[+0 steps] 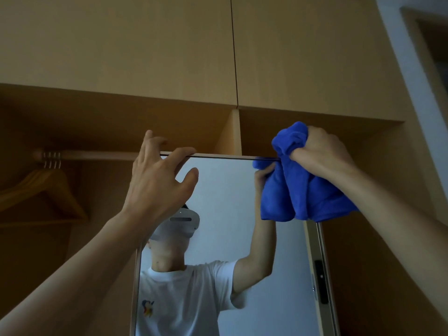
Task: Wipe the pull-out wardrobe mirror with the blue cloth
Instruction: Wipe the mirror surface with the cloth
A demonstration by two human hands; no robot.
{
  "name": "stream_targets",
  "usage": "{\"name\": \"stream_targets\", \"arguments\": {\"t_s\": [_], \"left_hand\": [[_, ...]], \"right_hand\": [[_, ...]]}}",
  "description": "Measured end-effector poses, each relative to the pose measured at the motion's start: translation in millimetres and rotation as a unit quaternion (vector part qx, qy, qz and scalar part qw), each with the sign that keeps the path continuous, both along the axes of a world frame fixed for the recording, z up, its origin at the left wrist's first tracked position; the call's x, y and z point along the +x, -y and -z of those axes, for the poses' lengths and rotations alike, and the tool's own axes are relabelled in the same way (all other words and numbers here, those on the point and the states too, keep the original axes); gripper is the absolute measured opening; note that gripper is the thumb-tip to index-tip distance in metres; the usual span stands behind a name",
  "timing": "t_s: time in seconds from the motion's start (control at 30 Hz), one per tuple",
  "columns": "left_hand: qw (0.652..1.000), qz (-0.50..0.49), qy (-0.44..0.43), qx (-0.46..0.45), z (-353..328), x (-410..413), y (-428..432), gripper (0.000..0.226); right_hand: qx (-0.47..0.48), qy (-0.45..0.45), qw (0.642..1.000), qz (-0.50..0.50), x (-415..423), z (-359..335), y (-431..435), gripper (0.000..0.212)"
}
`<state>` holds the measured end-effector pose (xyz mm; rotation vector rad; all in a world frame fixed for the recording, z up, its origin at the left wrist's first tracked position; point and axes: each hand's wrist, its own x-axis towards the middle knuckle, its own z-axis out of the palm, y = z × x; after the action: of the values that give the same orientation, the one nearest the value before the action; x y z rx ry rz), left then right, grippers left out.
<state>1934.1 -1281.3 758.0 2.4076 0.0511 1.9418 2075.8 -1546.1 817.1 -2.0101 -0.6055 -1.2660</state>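
Wardrobe (121, 44): L hand (157, 180) grip apart, finger on mirror (225, 202) top; R hand (317, 151) grip clamped on blue cloth (303, 195).

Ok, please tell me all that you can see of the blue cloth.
The blue cloth is bright blue, soft and fluffy, like microfibre. It is bunched, not flat: the right grip, a bare hand, holds its upper part, a lump sticks out above it, and thick folds hang below. It is at the top right corner of the mirror, across its top edge; a reflection shows in the glass. Whether it presses the glass is unclear.
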Motion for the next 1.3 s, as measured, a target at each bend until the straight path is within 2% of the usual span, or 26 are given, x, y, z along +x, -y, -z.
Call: {"name": "stream_targets", "arguments": {"t_s": [0.17, 0.37, 0.5, 0.63, 0.8, 1.03, 1.3], "left_hand": [[0.999, 0.011, 0.021, -0.027, -1.4, -5.7, 0.4, 0.046], [0.999, 0.023, 0.011, -0.04, -4.3, -16.5, -9.1, 0.063], [0.99, 0.082, 0.011, -0.111, -1.1, -17.0, -12.1, 0.073], [0.98, 0.108, 0.012, -0.168, 11.1, -16.4, -18.8, 0.076], [0.972, 0.135, 0.0, -0.192, 24.5, -20.8, -25.5, 0.068], [0.963, 0.172, -0.005, -0.205, 27.6, -29.4, -23.4, 0.06], [0.96, 0.182, -0.019, -0.21, 31.1, -35.4, -16.6, 0.07]], "right_hand": [[-0.035, 0.045, 0.998, -0.033, -28.1, 1.4, -42.2, 0.016], [-0.07, 0.078, 0.992, -0.07, -67.5, -3.5, -91.1, 0.011], [-0.088, 0.09, 0.988, -0.095, -88.5, -6.0, -118.5, 0.01], [-0.102, 0.108, 0.983, -0.111, -98.0, -4.0, -138.7, 0.02], [-0.109, 0.094, 0.982, -0.12, -90.4, -4.8, -127.4, 0.016], [-0.09, 0.053, 0.993, -0.061, -68.3, -5.3, -84.0, 0.012], [-0.092, 0.046, 0.992, -0.066, -86.8, -8.3, -106.7, 0.018]]}}
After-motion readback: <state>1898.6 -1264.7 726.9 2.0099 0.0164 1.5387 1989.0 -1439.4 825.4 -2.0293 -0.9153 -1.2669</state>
